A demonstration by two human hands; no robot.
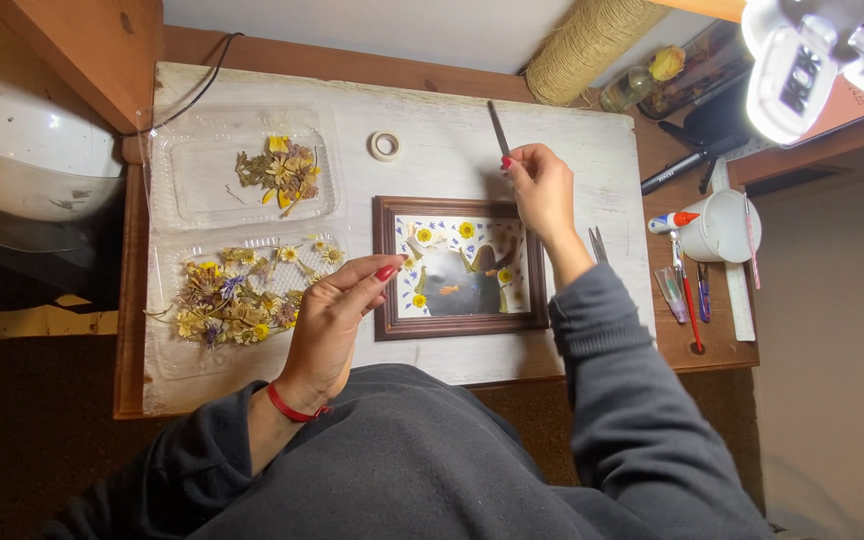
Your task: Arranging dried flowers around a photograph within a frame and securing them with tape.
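The right hand (542,190) is pinching a slim pair of tweezers (498,128) upright, tips raised clear of the brown picture frame (460,327) lying just below it, likely keeping the pressed flowers under it undisturbed. The left hand (337,320) is hovering with fingers curled, gripping nothing visible, between the frame's left edge and the clear tray of dried flowers (232,300) beside it, wrist bent upward.

We see a wooden bench (712,345) under a white board (572,140) | dim brown floor (32,440) — bright white lamp (797,70) upper right
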